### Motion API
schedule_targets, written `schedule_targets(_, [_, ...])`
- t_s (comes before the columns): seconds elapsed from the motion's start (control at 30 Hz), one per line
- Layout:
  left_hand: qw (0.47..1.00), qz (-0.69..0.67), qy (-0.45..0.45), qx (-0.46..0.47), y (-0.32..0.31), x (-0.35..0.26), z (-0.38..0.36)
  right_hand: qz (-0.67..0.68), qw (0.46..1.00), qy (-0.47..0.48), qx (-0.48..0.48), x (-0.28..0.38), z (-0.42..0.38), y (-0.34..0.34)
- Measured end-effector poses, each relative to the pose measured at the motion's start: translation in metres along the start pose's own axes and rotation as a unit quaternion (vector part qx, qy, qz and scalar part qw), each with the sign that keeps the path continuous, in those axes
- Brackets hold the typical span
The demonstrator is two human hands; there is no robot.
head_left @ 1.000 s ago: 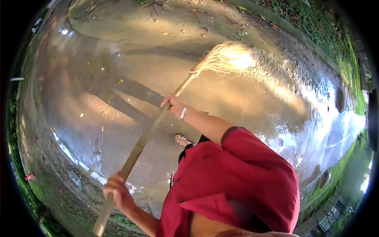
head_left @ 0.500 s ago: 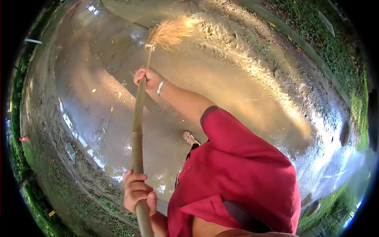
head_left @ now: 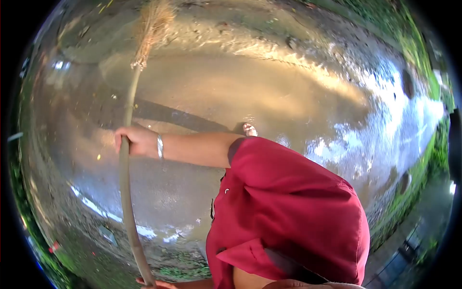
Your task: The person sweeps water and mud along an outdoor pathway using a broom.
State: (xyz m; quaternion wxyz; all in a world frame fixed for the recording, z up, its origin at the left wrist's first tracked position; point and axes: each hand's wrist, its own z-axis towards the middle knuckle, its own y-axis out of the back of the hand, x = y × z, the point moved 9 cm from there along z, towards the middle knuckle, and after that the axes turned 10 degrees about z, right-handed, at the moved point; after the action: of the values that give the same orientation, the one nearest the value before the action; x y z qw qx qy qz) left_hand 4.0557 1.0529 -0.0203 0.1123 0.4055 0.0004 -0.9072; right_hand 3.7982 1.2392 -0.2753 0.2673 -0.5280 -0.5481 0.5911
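Broom (head_left: 125, 183) swung farther left, both hands (head_left: 137, 140) wrapped around it, left one (head_left: 156, 283) mostly cropped, bristles (head_left: 153, 24) blurred.

Grass (head_left: 439, 153) at right; grey panel (head_left: 108, 235), red object (head_left: 54, 247) lower left.

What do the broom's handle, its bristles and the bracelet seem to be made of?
Handle: matt wood or bamboo, by its dull tan surface. Bristles: probably dry plant fibre, being thin, straw-coloured and loosely spread. Bracelet: likely polished metal, since it shines silvery.
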Motion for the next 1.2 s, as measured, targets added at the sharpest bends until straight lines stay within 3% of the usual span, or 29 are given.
schedule_targets(0.07, [0.991,-0.113,0.02,-0.073,0.017,0.019,0.007,0.043,0.998,0.014,-0.039,0.01,-0.027,0.018])
schedule_targets(0.1, [0.972,-0.228,0.054,-0.028,0.012,0.039,0.012,0.089,0.993,0.016,-0.08,0.017,-0.042,0.035])
schedule_targets(0.13, [0.973,-0.209,0.089,-0.05,0.015,0.064,0.008,0.092,0.988,0.057,-0.109,0.037,-0.06,0.049])
schedule_targets(0.27, [0.891,-0.378,0.231,0.095,-0.048,0.195,-0.025,0.135,0.953,0.206,-0.178,0.151,-0.141,0.114])
schedule_targets(0.3, [0.895,-0.349,0.259,0.101,-0.075,0.224,-0.041,0.163,0.927,0.257,-0.22,0.187,-0.172,0.128])
schedule_targets(0.33, [0.898,-0.317,0.286,0.106,-0.114,0.242,-0.051,0.092,0.924,0.305,-0.21,0.226,-0.206,0.123])
schedule_targets(0.4, [0.892,-0.234,0.363,0.132,-0.2,0.264,-0.085,0.134,0.894,0.369,-0.216,0.304,-0.271,0.156])
schedule_targets(0.43, [0.849,-0.227,0.45,0.156,-0.228,0.289,-0.113,0.129,0.872,0.413,-0.227,0.34,-0.31,0.154])
schedule_targets(0.47, [0.834,-0.257,0.453,0.185,-0.28,0.279,-0.13,0.075,0.837,0.472,-0.265,0.38,-0.353,0.163])
schedule_targets(0.5, [0.781,-0.333,0.463,0.253,-0.333,0.26,-0.146,0.043,0.816,0.503,-0.28,0.417,-0.393,0.17])
schedule_targets(0.53, [0.778,-0.323,0.455,0.288,-0.379,0.239,-0.162,0.014,0.808,0.529,-0.258,0.449,-0.429,0.171])
schedule_targets(0.57, [0.756,-0.369,0.411,0.352,-0.423,0.206,-0.168,-0.016,0.761,0.569,-0.312,0.472,-0.469,0.176])
schedule_targets(0.6, [0.725,-0.433,0.393,0.363,-0.458,0.189,-0.18,0.033,0.746,0.599,-0.288,0.495,-0.5,0.186])
schedule_targets(0.67, [0.73,-0.397,0.361,0.423,-0.496,0.161,-0.207,0.18,0.767,0.567,-0.24,0.521,-0.534,0.223])
schedule_targets(0.73, [0.735,-0.367,0.32,0.472,-0.509,0.139,-0.209,0.12,0.776,0.57,-0.243,0.524,-0.54,0.241])
schedule_targets(0.8, [0.742,-0.347,0.242,0.52,-0.494,0.132,-0.2,0.118,0.79,0.53,-0.285,0.506,-0.511,0.271])
schedule_targets(0.87, [0.761,-0.242,0.415,0.436,-0.432,0.182,-0.198,0.125,0.791,0.503,-0.324,0.475,-0.454,0.289])
schedule_targets(0.93, [0.825,-0.121,0.411,0.369,-0.359,0.221,-0.169,0.186,0.827,0.425,-0.317,0.424,-0.367,0.287])
schedule_targets(1.0, [0.865,0.026,0.359,0.35,-0.304,0.2,-0.107,0.091,0.834,0.371,-0.399,0.365,-0.292,0.285])
schedule_targets(1.03, [0.895,-0.056,0.32,0.306,-0.273,0.193,-0.081,0.066,0.841,0.326,-0.427,0.325,-0.258,0.266])
schedule_targets(1.07, [0.915,-0.138,0.278,0.259,-0.238,0.184,-0.058,0.165,0.85,0.305,-0.396,0.281,-0.219,0.245])
schedule_targets(1.13, [0.936,-0.075,0.248,0.237,-0.177,0.164,-0.027,0.135,0.865,0.269,-0.402,0.216,-0.159,0.22])
schedule_targets(1.2, [0.951,-0.014,0.226,0.211,-0.121,0.141,-0.007,0.152,0.918,0.189,-0.315,0.161,-0.086,0.224])
